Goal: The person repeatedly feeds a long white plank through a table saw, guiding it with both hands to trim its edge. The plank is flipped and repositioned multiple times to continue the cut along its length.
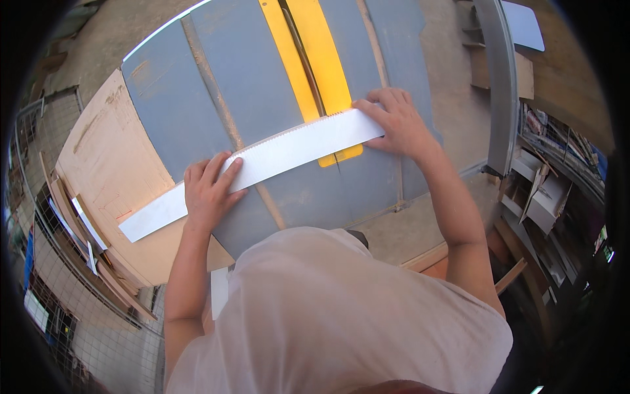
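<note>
A long white strip [295,146], with a fine jagged pattern along its far edge, lies slanted across the blue-grey saw table [233,70] and crosses the yellow insert plate [331,54] with its dark slot. My left hand [211,188] grips the strip left of its middle, fingers over the far edge. Near the strip's right end, my right hand [396,125] holds it, fingers curled over the top. The strip's left end rests on a pale wooden panel [105,157] beside the metal table.
A grey metal fence [492,85] runs along the right. Stacked offcuts [548,200] fill racks beyond it. Long narrow boards [88,230] and a wire mesh cage [59,315] are at the left. My torso is at the table's near edge, over a concrete floor.
</note>
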A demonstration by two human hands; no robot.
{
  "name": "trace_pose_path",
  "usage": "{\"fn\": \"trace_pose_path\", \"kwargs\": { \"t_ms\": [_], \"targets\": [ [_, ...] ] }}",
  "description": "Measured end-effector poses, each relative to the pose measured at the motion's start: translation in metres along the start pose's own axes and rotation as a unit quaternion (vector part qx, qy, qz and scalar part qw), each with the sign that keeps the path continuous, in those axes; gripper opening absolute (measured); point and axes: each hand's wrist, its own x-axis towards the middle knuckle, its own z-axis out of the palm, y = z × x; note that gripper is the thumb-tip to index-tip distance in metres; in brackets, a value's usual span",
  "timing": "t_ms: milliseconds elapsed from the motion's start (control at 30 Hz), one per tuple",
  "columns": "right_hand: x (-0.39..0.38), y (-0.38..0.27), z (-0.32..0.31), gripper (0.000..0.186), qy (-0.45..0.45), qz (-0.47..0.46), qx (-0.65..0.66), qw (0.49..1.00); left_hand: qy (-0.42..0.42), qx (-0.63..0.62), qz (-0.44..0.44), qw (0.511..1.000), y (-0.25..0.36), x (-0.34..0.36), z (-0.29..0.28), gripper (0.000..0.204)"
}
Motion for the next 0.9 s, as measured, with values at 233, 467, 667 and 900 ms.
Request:
{"fn": "trace_pose_path", "kwargs": {
  "t_ms": [233,467,667,900],
  "targets": [
    [0.0031,0.0006,0.0034,0.073,0.013,-0.001,0.011,1.0,-0.005,-0.004,0.008,1.0,-0.0031,0.0064,-0.0058,0.082],
    [0.004,0.004,0.0072,0.072,0.027,-0.013,0.009,1.0,-0.004,-0.009,0.013,1.0,-0.0054,0.0068,-0.0053,0.082],
    [0.0052,0.0025,0.0029,0.07,0.031,-0.011,0.019,0.999,-0.005,-0.005,0.02,1.0,-0.0076,0.0061,-0.0058,0.079],
    [0.006,0.0029,0.0037,0.074,0.02,-0.001,0.018,1.0,0.0,0.001,0.011,1.0,-0.0038,0.0086,-0.0079,0.074]
  ]
}}
